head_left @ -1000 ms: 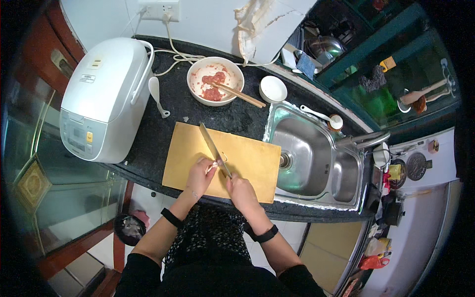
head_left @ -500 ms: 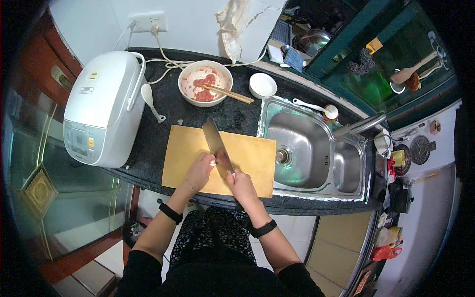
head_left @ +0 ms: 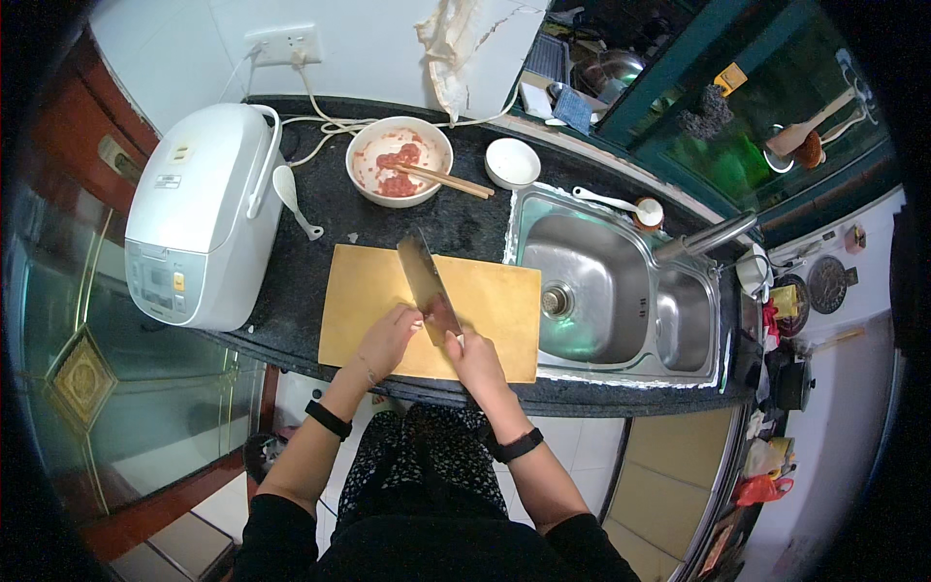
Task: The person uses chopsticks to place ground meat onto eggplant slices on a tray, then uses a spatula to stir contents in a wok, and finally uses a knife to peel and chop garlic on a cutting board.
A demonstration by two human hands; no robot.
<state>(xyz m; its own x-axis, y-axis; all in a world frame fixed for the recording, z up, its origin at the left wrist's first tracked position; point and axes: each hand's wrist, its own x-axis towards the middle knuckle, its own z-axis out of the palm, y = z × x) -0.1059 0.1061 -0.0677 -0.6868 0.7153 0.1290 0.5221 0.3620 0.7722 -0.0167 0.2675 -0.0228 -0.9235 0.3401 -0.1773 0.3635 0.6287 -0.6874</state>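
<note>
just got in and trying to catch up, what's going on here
A person is at a dark counter with a knife in the right grip, over a yellow cutting board. The left grip holds a pale piece beside the knife, too small to identify. Beyond the board, a white bowl holds a pink meaty mix, with chopsticks resting in it. A rice cooker stands to the left and a sink to the right.

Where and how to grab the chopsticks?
I'd pinch both chopsticks together near their free ends, coming from the right: they lie side by side, jutting past the right rim of the large bowl, while the other ends reach the pink mixture.
</note>
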